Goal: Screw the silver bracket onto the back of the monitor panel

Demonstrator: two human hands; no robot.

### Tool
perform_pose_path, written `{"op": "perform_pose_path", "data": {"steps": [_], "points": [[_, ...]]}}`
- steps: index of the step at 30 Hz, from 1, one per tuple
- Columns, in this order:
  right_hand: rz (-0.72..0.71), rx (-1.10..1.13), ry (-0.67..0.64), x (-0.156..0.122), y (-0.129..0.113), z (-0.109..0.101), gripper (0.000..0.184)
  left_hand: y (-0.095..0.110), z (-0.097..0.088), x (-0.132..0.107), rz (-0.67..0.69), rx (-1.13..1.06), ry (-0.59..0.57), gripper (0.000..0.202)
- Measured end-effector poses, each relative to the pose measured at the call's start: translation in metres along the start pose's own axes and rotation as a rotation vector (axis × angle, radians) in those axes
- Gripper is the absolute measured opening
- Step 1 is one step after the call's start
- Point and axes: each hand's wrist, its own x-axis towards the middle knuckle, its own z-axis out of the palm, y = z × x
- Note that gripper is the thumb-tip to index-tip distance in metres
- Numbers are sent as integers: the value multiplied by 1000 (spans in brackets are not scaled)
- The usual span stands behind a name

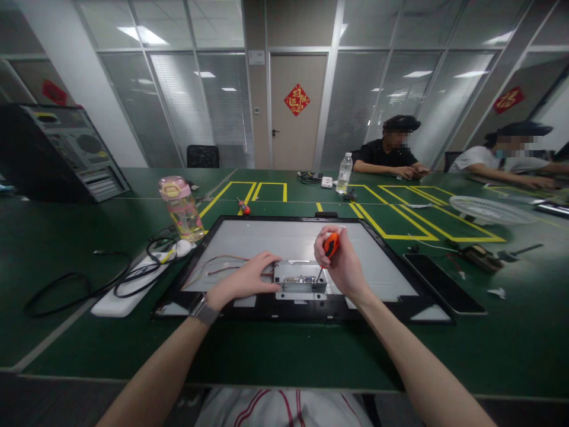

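Observation:
A silver metal bracket (301,287) with a small circuit board inside rests on a black-framed flat screen panel (249,234), lying on the table. My left hand (246,279), with a watch on its wrist, grips the bracket's left end between thumb and fingers. An orange-and-black screwdriver (331,244) is wrapped in my right hand (347,264). Its shaft slants down and its tip meets the right part of the bracket; the exact screw is too small to make out. Thin wires (217,270) run from the bracket's left side across the panel.
Left of the panel are a power strip (128,290) with black cables and a pink-lidded bottle (182,210). A black phone (444,283) lies at the right. Behind are a red-handled tool (244,207) and a water bottle (344,173). Two people sit across the green table (284,356).

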Motion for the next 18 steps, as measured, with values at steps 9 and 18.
{"op": "perform_pose_path", "data": {"steps": [9, 18], "points": [[-277, -539, -25, -5, -3, -6, 14, 3, -1, 0, -11, 14, -15, 61], [-279, -695, 35, -1, -15, -10, 23, 4, -1, -1, -8, 19, -10, 59]]}}
